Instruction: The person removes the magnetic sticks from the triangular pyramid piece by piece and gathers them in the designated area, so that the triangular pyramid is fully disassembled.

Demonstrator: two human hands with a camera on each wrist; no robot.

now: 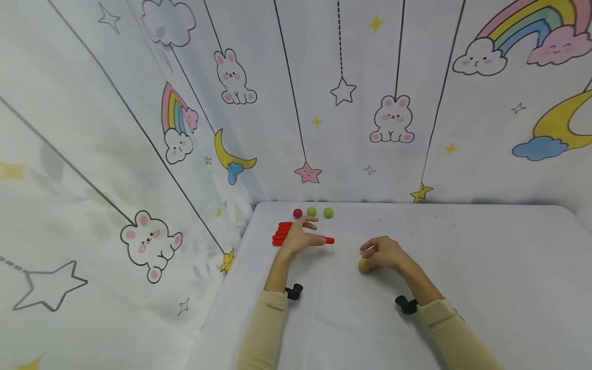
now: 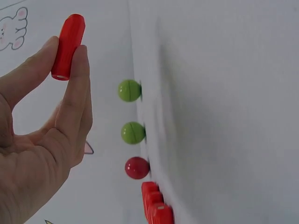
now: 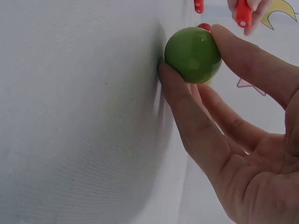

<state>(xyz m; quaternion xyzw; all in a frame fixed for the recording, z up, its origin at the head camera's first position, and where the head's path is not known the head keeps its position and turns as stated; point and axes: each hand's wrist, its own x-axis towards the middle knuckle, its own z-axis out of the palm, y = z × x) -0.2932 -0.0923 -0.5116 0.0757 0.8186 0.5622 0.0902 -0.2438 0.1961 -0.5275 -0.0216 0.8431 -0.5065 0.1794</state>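
White cloth covers the table (image 1: 462, 267), and both hands look mid-pickup above it, so the next move calls for bringing stick and ball together squarely. Left hand (image 1: 300, 237) pinches a red stick (image 2: 68, 46) between thumb and fingertip over the stick pile (image 1: 281, 235); right hand (image 1: 386, 253) pinches a green ball (image 3: 193, 54), low against the cloth.

Head view looks forward and down from above the table (image 1: 462, 257) at both hands, taking in the far wall; each wrist view sits close beside its own hand, facing along the tabletop, and all three share the red stick (image 2: 68, 46) and the green ball (image 3: 193, 54).
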